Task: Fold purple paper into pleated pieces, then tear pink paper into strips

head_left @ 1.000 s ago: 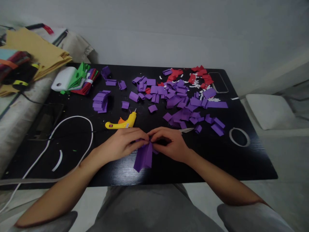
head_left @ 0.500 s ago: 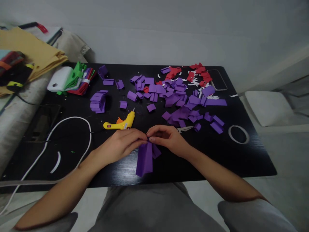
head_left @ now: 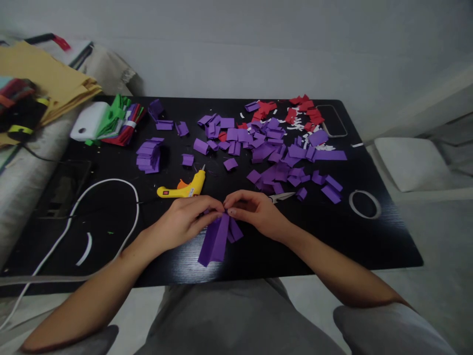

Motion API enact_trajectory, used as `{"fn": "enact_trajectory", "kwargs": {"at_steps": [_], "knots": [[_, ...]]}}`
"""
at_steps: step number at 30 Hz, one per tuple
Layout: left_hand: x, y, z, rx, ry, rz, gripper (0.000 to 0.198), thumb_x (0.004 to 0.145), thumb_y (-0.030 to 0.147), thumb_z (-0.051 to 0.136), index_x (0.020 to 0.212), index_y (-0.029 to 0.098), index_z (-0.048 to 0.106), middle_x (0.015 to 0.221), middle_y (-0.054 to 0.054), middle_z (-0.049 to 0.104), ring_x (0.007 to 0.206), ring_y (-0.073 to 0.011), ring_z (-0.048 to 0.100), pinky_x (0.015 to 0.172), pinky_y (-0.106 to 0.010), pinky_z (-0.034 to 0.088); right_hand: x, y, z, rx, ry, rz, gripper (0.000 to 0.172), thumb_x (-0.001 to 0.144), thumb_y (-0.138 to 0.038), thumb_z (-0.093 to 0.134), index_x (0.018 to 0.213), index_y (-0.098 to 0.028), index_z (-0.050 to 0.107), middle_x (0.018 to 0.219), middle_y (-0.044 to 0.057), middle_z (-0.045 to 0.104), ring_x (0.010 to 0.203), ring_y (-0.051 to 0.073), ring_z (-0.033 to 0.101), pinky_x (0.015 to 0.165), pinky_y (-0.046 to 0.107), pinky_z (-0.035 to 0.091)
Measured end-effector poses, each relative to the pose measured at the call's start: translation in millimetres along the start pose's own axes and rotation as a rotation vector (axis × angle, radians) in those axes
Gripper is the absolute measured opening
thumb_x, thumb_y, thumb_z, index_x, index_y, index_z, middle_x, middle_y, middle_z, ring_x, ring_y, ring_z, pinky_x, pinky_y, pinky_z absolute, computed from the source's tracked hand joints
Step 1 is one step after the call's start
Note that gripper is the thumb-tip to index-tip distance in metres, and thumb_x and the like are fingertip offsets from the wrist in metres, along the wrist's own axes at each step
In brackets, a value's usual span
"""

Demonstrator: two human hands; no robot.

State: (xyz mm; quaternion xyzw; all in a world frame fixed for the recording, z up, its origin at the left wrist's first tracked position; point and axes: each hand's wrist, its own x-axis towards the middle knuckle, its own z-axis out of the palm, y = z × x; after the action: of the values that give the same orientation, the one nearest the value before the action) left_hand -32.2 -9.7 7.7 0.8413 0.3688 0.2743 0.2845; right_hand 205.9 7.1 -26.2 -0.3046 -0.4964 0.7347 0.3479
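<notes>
Close together at the front of the black table, my left hand [head_left: 188, 219] and my right hand [head_left: 256, 212] pinch the top of a folded purple paper strip [head_left: 216, 239]. Its creased lower part hangs down and slants to the left. A smaller purple flap [head_left: 235, 230] shows beneath my right hand. Fingertips of both hands cover the strip's upper end. Just beyond my left hand lies a yellow glue gun [head_left: 183, 187] with an orange trigger. Scissors [head_left: 281, 196] are partly hidden behind my right hand.
Many folded purple paper pieces [head_left: 271, 148] and red pieces [head_left: 314, 116] cover the back of the table [head_left: 369, 246]. A tape ring [head_left: 365, 204] lies at right, a phone-like frame [head_left: 332, 121] behind it. A white cable [head_left: 107, 180] loops at left, near bundled coloured paper [head_left: 125, 123].
The hanging end of the purple strip has swung to the left, and the smaller flap has turned slightly. Both hands keep their pinch in nearly the same place.
</notes>
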Motion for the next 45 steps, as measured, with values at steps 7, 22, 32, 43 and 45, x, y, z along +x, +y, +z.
{"fn": "enact_trajectory", "kwargs": {"at_steps": [7,22,32,43,45], "knots": [[1.2,-1.1,2.2,-0.064,0.056,-0.063,0.008,0.1,0.024,0.067,0.104,0.02,0.073,0.094,-0.001,0.079,0.082,-0.0126,0.075,0.076,-0.021,0.057,0.0,-2.5,-0.5,-0.014,-0.04,-0.04,0.016,0.087,-0.029,0.084,0.099,-0.022,0.077,0.108,0.003,0.074,0.103,0.015,0.071,0.097,0.031,0.058],[6.3,5.0,-5.6,-0.267,-0.118,-0.174,0.008,0.099,0.02,0.066,0.102,0.02,0.073,0.088,0.0,0.079,0.078,-0.0111,0.074,0.073,-0.019,0.057,-8.2,-16.0,-4.1,-0.531,-0.208,-0.291,0.021,0.09,-0.018,0.077,0.11,-0.026,0.077,0.111,0.003,0.063,0.092,0.012,0.069,0.082,0.027,0.066],[6.6,6.4,-9.5,-0.486,-0.229,-0.308,0.01,0.098,0.02,0.063,0.105,0.019,0.069,0.091,-0.002,0.079,0.081,-0.0132,0.076,0.072,-0.022,0.059,-7.1,-11.4,-6.4,-0.503,-0.16,-0.253,0.015,0.088,-0.019,0.081,0.102,-0.022,0.077,0.105,0.004,0.072,0.087,0.014,0.074,0.076,0.025,0.065],[7.5,1.8,-11.5,-0.524,-0.314,-0.392,0.012,0.091,0.027,0.071,0.097,0.016,0.074,0.087,-0.004,0.079,0.078,-0.0153,0.074,0.07,-0.024,0.059,-8.7,-9.1,-5.8,-0.482,-0.17,-0.246,0.016,0.086,-0.016,0.082,0.1,-0.022,0.078,0.103,0.003,0.073,0.086,0.014,0.075,0.077,0.026,0.065],[8.5,1.7,-11.5,-0.509,-0.318,-0.384,0.013,0.091,0.029,0.071,0.093,0.016,0.075,0.084,-0.003,0.078,0.076,-0.0146,0.073,0.069,-0.023,0.057,-8.9,-9.1,-4.9,-0.478,-0.162,-0.254,0.015,0.086,-0.017,0.082,0.099,-0.022,0.078,0.102,0.004,0.073,0.086,0.014,0.074,0.076,0.026,0.065]]}}
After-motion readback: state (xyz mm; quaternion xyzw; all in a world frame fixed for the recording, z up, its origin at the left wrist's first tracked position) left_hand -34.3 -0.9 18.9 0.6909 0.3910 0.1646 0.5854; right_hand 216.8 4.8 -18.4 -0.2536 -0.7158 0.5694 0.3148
